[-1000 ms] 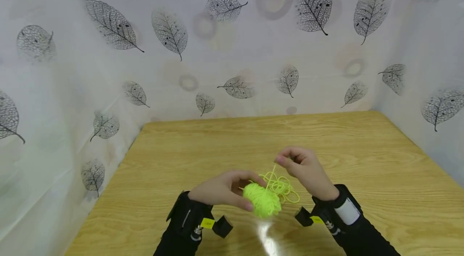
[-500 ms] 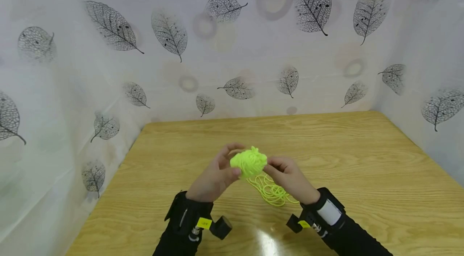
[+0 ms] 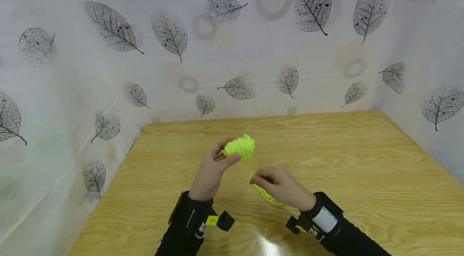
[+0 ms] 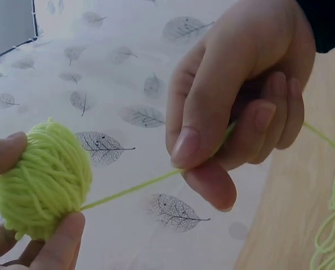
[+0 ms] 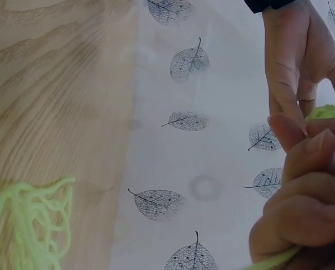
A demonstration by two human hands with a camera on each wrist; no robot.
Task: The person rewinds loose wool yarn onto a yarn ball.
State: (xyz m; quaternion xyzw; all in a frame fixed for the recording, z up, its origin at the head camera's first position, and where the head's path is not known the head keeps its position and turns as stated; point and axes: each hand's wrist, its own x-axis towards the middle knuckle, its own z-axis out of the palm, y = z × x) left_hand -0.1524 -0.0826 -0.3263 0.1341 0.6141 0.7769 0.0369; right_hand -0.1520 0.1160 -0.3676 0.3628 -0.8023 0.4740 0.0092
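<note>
A neon yellow-green ball of yarn (image 3: 240,147) is held up over the table by my left hand (image 3: 210,169), its thumb and fingers gripping the ball's sides. From the ball (image 4: 43,177) a single taut strand (image 4: 130,187) runs to my right hand (image 4: 235,95), which pinches it between thumb and forefinger. In the head view the right hand (image 3: 282,185) is lower and to the right of the ball. Loose yarn loops (image 3: 270,197) lie on the wood, partly hidden behind that hand; the right wrist view shows these loops (image 5: 29,225) at its lower left.
The wood-grain table (image 3: 344,159) stretches out around both hands. A pale curtain (image 3: 232,54) printed with leaves stands behind the table and along both sides. Black wrist straps with small cameras (image 3: 225,221) sit on both forearms.
My left hand has lifted the yarn ball up and away from near the table. The right hand came in close to it, then moved down and left, with strand now stretched between them.
</note>
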